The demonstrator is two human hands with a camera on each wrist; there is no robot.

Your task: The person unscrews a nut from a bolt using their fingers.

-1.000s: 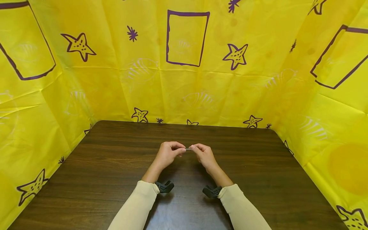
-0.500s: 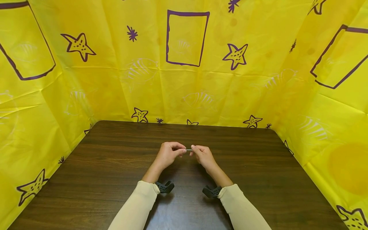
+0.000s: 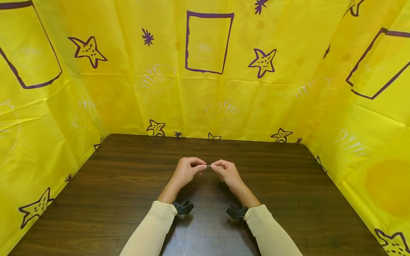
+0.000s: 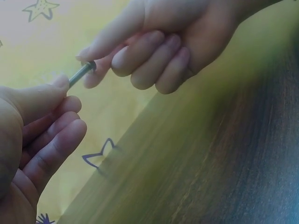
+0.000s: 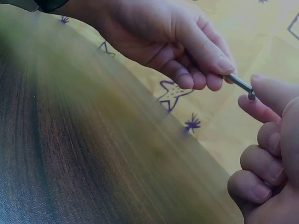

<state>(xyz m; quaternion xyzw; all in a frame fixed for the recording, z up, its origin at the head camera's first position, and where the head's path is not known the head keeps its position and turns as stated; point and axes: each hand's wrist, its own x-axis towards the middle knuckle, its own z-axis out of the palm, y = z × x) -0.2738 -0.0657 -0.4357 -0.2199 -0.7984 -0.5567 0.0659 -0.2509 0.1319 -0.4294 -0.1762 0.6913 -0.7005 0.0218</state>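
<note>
Between my hands, above the table, is a small metal bolt (image 4: 80,75) with a threaded shank and a wider, darker end toward the right. My left hand (image 3: 187,171) pinches the shank's left end between thumb and forefinger, which hides that tip. At the wider end, the thumb and forefinger of my right hand (image 3: 228,173) close in from either side. The other right fingers (image 5: 261,163) are curled into the palm. Whether the wide end is the bolt's head or a nut on it, I cannot tell.
A dark wood-grain table (image 3: 128,199) lies beneath both hands. Yellow patterned cloth (image 3: 205,96) stands around its back and sides. Each wrist wears a dark band mount (image 3: 183,208).
My right thumb and forefinger shift against each other at the bolt's end, the thumb rising a little and then coming back down. The left hand stays nearly still.
</note>
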